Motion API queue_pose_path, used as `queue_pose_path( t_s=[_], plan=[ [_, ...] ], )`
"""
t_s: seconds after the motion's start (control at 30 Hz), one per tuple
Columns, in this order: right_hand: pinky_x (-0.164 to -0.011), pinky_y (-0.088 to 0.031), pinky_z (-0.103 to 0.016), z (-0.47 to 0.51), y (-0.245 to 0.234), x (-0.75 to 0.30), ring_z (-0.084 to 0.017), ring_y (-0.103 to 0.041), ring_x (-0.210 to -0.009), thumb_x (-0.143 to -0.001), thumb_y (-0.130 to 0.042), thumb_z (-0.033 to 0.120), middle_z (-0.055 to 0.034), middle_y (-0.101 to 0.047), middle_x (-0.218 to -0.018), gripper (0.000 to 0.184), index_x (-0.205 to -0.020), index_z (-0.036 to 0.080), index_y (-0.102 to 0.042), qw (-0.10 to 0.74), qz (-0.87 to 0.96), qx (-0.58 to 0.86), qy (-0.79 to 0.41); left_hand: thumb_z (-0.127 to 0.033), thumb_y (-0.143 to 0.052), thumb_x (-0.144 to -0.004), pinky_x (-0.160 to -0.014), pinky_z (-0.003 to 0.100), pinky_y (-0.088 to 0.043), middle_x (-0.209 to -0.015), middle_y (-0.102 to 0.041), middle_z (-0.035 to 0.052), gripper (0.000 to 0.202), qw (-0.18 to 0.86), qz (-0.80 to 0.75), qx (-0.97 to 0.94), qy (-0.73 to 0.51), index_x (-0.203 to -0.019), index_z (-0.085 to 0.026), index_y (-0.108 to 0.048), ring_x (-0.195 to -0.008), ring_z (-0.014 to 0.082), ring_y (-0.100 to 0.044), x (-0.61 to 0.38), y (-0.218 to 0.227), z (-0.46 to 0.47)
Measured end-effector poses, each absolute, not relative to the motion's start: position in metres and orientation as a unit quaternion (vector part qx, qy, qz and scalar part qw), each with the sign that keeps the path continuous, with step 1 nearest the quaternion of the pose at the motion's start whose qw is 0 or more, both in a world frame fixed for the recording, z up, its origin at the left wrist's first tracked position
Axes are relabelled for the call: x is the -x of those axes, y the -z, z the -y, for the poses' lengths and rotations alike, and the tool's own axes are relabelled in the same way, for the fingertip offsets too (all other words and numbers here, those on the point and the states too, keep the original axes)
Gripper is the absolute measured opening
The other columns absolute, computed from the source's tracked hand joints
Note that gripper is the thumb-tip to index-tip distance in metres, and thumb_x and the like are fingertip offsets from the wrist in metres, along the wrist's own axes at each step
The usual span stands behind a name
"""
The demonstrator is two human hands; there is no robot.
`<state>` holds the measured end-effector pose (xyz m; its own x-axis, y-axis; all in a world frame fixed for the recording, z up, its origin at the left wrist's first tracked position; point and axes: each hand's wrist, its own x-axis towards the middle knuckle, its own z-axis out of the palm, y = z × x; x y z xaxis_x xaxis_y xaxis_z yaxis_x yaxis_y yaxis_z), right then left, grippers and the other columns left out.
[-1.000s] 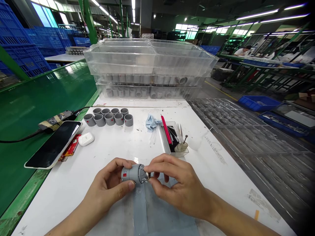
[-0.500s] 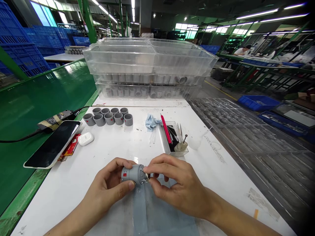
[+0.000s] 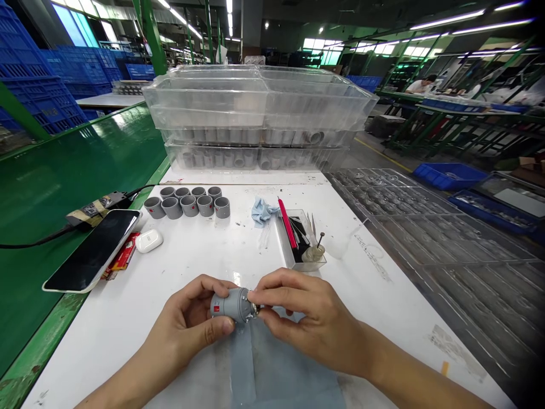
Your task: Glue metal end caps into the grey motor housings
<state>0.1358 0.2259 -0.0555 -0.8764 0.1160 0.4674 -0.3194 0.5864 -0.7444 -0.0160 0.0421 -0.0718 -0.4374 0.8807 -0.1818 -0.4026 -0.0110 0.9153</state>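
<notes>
My left hand point(image 3: 187, 321) cradles a grey cylindrical part point(image 3: 230, 304) with a small red label, its thumb along the underside. A small metal end point(image 3: 255, 308) shows at the part's right side. My right hand point(image 3: 315, 321) pinches that end between thumb and fingers, hiding most of it. Both hands hover over a blue-grey sheet point(image 3: 276, 369). The part's far side is hidden.
Several grey plastic sleeves point(image 3: 187, 204) stand on the white table point(image 3: 106, 335). A small clear tray of tools point(image 3: 293, 241) is to the right; a phone point(image 3: 91, 250) and earbud case point(image 3: 149, 241) are left. Stacked clear bins point(image 3: 259, 102) stand beyond.
My right fingers have shifted slightly on the metal end, and the part has turned a little in my hands. The view has moved only slightly.
</notes>
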Motion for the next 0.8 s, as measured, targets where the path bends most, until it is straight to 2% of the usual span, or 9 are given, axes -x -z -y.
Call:
queue_pose_path(
  t_s=[0.1, 0.3, 0.47, 0.57, 0.67, 0.8],
  plan=[
    [-0.070, -0.059, -0.025, -0.227, 0.053, -0.138, -0.013, -0.068, -0.085, -0.095, -0.063, 0.011, -0.0048, -0.068, -0.111, 0.036, -0.127, 0.027, -0.069, 0.207, 0.858, -0.046, -0.468, -0.027, -0.086, -0.080, -0.080, 0.029, -0.052, -0.111, -0.072, 0.0041, 0.024, 0.471, -0.530, -0.227, -0.668, -0.096, -0.023, -0.068, -0.100, 0.0222, -0.066, 0.015, 0.070, -0.042],
    [-0.059, -0.054, -0.024, -0.221, 0.048, -0.134, -0.013, -0.066, -0.077, -0.091, -0.068, 0.013, -0.0043, -0.073, -0.104, 0.025, -0.114, 0.021, -0.072, 0.224, 0.841, 0.028, -0.492, -0.024, -0.087, -0.078, -0.087, 0.024, -0.053, -0.113, -0.074, 0.0029, 0.037, 0.451, -0.553, -0.211, -0.668, -0.110, -0.025, -0.069, -0.103, 0.0192, -0.068, 0.013, 0.065, -0.044],
    [-0.065, -0.057, -0.026, -0.222, 0.045, -0.132, -0.014, -0.068, -0.083, -0.090, -0.071, 0.017, -0.0047, -0.074, -0.105, 0.026, -0.115, 0.021, -0.075, 0.213, 0.833, 0.037, -0.509, -0.025, -0.088, -0.076, -0.087, 0.026, -0.055, -0.113, -0.077, 0.0047, 0.040, 0.450, -0.564, -0.193, -0.664, -0.113, -0.024, -0.071, -0.103, 0.0214, -0.069, 0.013, 0.066, -0.044],
    [-0.072, -0.057, -0.026, -0.225, 0.045, -0.131, -0.014, -0.070, -0.085, -0.090, -0.075, 0.021, -0.0019, -0.076, -0.100, 0.021, -0.110, 0.025, -0.078, 0.216, 0.822, 0.048, -0.524, -0.025, -0.089, -0.075, -0.085, 0.026, -0.056, -0.110, -0.078, 0.0029, 0.039, 0.448, -0.571, -0.197, -0.659, -0.110, -0.025, -0.074, -0.099, 0.0203, -0.070, 0.013, 0.067, -0.043],
    [-0.078, -0.058, -0.026, -0.223, 0.048, -0.130, -0.014, -0.072, -0.087, -0.088, -0.077, 0.018, 0.0000, -0.077, -0.097, 0.020, -0.105, 0.029, -0.080, 0.222, 0.812, 0.055, -0.537, -0.025, -0.090, -0.074, -0.085, 0.027, -0.058, -0.111, -0.078, 0.0015, 0.038, 0.446, -0.583, -0.197, -0.649, -0.109, -0.026, -0.076, -0.099, 0.0208, -0.070, 0.013, 0.066, -0.043],
    [-0.075, -0.059, -0.026, -0.219, 0.052, -0.131, -0.014, -0.072, -0.083, -0.088, -0.075, 0.015, -0.0003, -0.077, -0.093, 0.021, -0.101, 0.030, -0.082, 0.242, 0.797, 0.063, -0.549, -0.029, -0.092, -0.070, -0.084, 0.032, -0.060, -0.107, -0.079, 0.0036, 0.041, 0.440, -0.601, -0.204, -0.635, -0.108, -0.024, -0.077, -0.098, 0.0256, -0.071, 0.011, 0.065, -0.043]
  ],
)
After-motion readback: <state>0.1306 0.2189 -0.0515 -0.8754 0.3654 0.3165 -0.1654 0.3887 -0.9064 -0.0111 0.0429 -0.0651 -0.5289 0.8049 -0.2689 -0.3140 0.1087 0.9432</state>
